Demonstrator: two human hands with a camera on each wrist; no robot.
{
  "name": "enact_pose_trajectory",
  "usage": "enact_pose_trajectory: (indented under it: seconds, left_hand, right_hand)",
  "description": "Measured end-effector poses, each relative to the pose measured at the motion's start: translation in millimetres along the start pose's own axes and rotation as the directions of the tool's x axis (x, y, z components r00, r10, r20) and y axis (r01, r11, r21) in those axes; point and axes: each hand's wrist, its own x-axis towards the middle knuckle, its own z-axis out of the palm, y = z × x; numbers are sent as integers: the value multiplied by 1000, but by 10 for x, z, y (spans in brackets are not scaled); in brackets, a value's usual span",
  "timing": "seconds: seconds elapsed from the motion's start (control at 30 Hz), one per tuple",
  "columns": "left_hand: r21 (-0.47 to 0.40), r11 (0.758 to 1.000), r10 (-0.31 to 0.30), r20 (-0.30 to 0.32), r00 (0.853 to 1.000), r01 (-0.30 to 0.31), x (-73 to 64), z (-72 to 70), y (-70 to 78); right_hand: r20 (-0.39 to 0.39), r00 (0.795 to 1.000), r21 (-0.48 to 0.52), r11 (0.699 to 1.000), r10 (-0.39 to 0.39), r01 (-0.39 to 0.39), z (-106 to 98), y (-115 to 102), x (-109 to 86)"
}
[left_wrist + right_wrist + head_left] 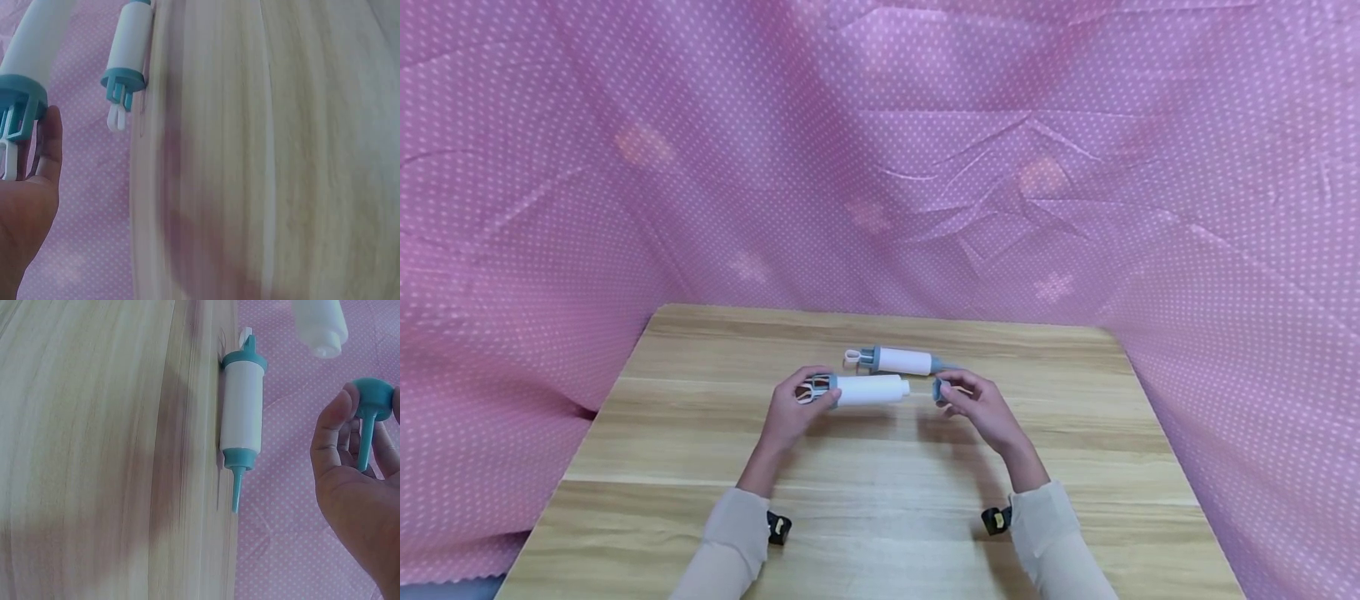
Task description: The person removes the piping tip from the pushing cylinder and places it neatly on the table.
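Observation:
My left hand point(789, 415) holds a piping syringe point(871, 390) by its teal handle end, above the table. The syringe has a white barrel, and its bare narrow neck points right. Between thumb and fingers, my right hand point(989, 412) pinches a teal nozzle cap point(374, 401). A thin spout runs from the cap back toward the right palm in the right wrist view. A short gap separates the cap from the syringe's neck. Just behind both hands lies a second piping syringe point(905, 361) with its teal nozzle on, pointing right.
The wooden table point(880, 508) stretches out under both arms. Pink cloth with white dots point(880, 183) hangs behind it and along both sides. A small black device point(778, 527) sits at the left cuff, and another black device point(997, 521) at the right cuff.

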Motion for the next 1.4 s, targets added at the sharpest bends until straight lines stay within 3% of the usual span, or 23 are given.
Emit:
enact_pose_trajectory:
  seconds: [0.13, 0.43, 0.67, 1.07, 1.27, 1.4]
  left_hand:
    - [-19, 1000, -12, -18, 1000, 12, 48, -25, -183]
    - [-6, 999, -50, -30, 998, 50, 54, -67, -392]
    - [57, 995, -74, -50, 996, 77, 97, -102, -540]
    - [124, 989, -74, -47, 996, 79, 140, -175, -726]
    - [122, 990, -65, -36, 997, 69, 193, -208, -778]
    - [76, 994, -72, -20, 997, 73, 214, -229, -804]
  right_hand:
    - [-3, 1000, -2, 1000, 10, -10, -7, 4, -4]
    - [8, 1000, -2, 1000, 16, -16, -13, 4, -33]
    - [15, 1000, -7, 1000, 7, -7, -37, 8, -28]
    - [9, 1000, -21, 1000, 22, -22, -29, 55, -33]
    - [19, 1000, -18, 1000, 23, -23, -24, 54, -32]
    - [19, 1000, -22, 1000, 19, -19, -18, 52, -31]
